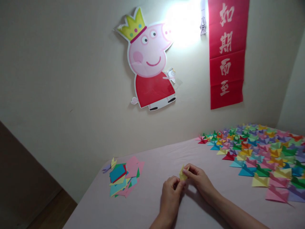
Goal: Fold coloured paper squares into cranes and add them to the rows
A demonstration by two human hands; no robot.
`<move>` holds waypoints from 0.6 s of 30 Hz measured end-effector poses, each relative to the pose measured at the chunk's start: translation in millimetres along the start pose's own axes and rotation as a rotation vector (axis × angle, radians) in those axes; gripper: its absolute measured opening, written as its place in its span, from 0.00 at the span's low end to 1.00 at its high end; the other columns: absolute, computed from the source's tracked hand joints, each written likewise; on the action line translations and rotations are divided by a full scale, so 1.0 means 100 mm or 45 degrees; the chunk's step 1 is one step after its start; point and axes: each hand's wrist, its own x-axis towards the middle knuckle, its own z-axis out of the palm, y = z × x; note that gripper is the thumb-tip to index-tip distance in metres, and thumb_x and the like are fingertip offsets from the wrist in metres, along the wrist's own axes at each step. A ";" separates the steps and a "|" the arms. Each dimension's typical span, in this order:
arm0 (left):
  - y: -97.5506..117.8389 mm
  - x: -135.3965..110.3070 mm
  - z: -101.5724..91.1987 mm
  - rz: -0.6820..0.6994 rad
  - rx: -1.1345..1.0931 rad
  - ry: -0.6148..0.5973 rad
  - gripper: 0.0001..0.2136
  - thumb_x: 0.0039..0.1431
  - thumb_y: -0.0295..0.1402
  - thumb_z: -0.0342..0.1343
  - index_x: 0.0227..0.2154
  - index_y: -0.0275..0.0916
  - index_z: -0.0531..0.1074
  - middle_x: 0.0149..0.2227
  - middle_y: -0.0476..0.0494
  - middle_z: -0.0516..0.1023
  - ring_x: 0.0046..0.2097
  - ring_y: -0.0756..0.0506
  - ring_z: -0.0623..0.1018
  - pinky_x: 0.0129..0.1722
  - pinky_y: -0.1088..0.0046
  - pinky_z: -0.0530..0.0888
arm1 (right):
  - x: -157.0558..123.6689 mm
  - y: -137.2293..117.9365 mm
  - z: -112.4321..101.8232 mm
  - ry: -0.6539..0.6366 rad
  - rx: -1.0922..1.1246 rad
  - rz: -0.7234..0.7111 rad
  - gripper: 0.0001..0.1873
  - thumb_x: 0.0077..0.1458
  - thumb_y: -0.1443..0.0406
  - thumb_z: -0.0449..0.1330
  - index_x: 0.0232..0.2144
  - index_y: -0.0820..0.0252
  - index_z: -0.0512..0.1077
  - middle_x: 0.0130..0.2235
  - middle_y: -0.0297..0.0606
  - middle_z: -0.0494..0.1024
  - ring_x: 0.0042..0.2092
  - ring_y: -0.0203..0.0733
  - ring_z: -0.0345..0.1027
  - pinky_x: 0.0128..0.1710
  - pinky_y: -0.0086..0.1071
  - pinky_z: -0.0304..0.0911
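A small yellow folded paper (183, 174) sits between both my hands, just above the pink table (157, 165). My left hand (171, 194) pinches its lower edge with closed fingers. My right hand (199, 178) grips its right side, thumb and fingers pressed together. A loose pile of flat coloured paper squares (124, 178) lies to the left of my hands.
Many folded coloured paper pieces (259, 156) are laid out in rows over the table's right and far side. The table butts against a wall bearing a cartoon pig cutout (150, 63) and a red banner (227, 54). The table's left edge drops to a dark floor (26, 187).
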 end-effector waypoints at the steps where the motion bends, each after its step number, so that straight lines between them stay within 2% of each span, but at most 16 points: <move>1: 0.01 0.00 0.00 0.005 0.035 -0.010 0.13 0.59 0.39 0.55 0.22 0.38 0.71 0.26 0.48 0.71 0.33 0.46 0.69 0.34 0.71 0.61 | 0.01 0.00 -0.01 0.013 -0.002 -0.012 0.22 0.43 0.48 0.68 0.21 0.58 0.69 0.22 0.30 0.69 0.27 0.37 0.61 0.28 0.30 0.57; 3: 0.03 0.00 0.00 0.018 0.060 -0.029 0.09 0.57 0.37 0.58 0.24 0.38 0.72 0.28 0.48 0.72 0.34 0.46 0.69 0.35 0.71 0.63 | 0.02 -0.02 -0.02 0.036 -0.006 -0.028 0.22 0.44 0.47 0.67 0.22 0.58 0.69 0.22 0.29 0.68 0.26 0.37 0.60 0.27 0.30 0.56; 5: 0.05 0.01 0.00 0.016 -0.006 -0.027 0.06 0.53 0.35 0.61 0.30 0.38 0.73 0.31 0.48 0.74 0.34 0.46 0.71 0.36 0.72 0.64 | 0.02 -0.05 -0.03 0.039 -0.022 -0.038 0.21 0.43 0.47 0.68 0.23 0.57 0.69 0.22 0.29 0.68 0.27 0.37 0.61 0.28 0.30 0.57; 10: 0.10 0.10 -0.01 -0.063 -0.238 0.098 0.16 0.52 0.40 0.63 0.41 0.37 0.72 0.36 0.46 0.74 0.33 0.48 0.70 0.34 0.74 0.67 | 0.05 -0.13 -0.04 -0.003 -0.070 -0.050 0.22 0.40 0.46 0.69 0.22 0.57 0.70 0.24 0.31 0.71 0.29 0.40 0.64 0.31 0.33 0.60; 12: 0.13 0.15 -0.02 -0.024 -0.287 0.153 0.15 0.52 0.42 0.63 0.38 0.38 0.73 0.36 0.46 0.74 0.33 0.48 0.69 0.35 0.74 0.67 | 0.07 -0.14 -0.04 -0.025 -0.080 -0.047 0.22 0.40 0.47 0.70 0.21 0.57 0.71 0.24 0.32 0.72 0.29 0.40 0.64 0.32 0.34 0.60; 15: 0.17 0.23 0.02 0.047 -0.355 0.184 0.14 0.54 0.45 0.61 0.26 0.38 0.73 0.29 0.48 0.73 0.32 0.48 0.68 0.34 0.73 0.65 | 0.14 -0.11 -0.03 -0.028 -0.071 -0.046 0.20 0.40 0.49 0.71 0.22 0.57 0.72 0.24 0.31 0.71 0.29 0.39 0.62 0.32 0.33 0.59; 18: 0.16 0.32 0.11 0.019 -0.453 0.232 0.18 0.55 0.49 0.58 0.25 0.37 0.72 0.26 0.49 0.72 0.30 0.48 0.69 0.32 0.73 0.65 | 0.23 -0.05 0.00 0.017 -0.020 -0.034 0.19 0.39 0.49 0.71 0.25 0.55 0.73 0.26 0.30 0.71 0.29 0.39 0.61 0.33 0.34 0.59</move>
